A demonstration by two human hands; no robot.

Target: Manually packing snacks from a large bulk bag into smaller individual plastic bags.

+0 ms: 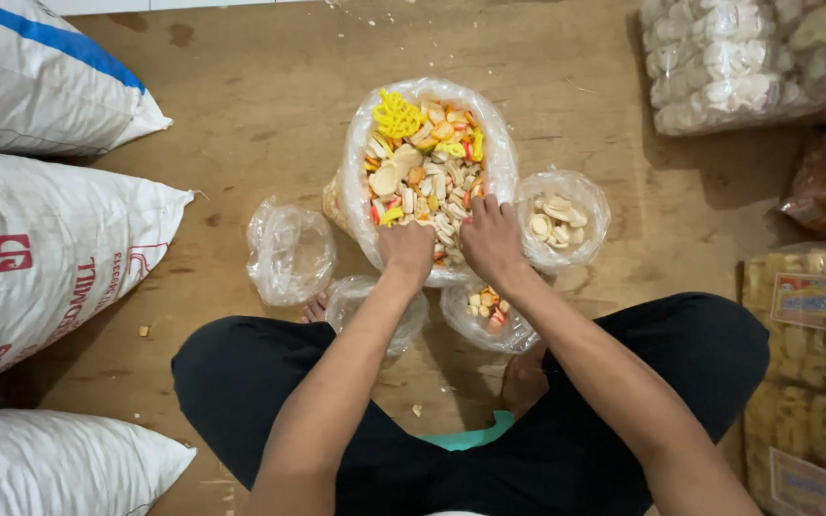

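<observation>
Both hands dig into the big open bag of mixed crackers (427, 172) on the wooden floor (260, 105): left hand (407, 247) and right hand (491, 239) lie knuckles-up at its near edge, fingers curled into the pieces, so whether they grip any I cannot tell. Dry, light and brittle, these crackers likely want loose scooping. Around that bag sit small clear bags: a round-cracker bag (562, 218) right, a mixed one (486, 315) nearer, an empty bag (289, 250) left. White sacks (40, 248) lie farther left.
</observation>
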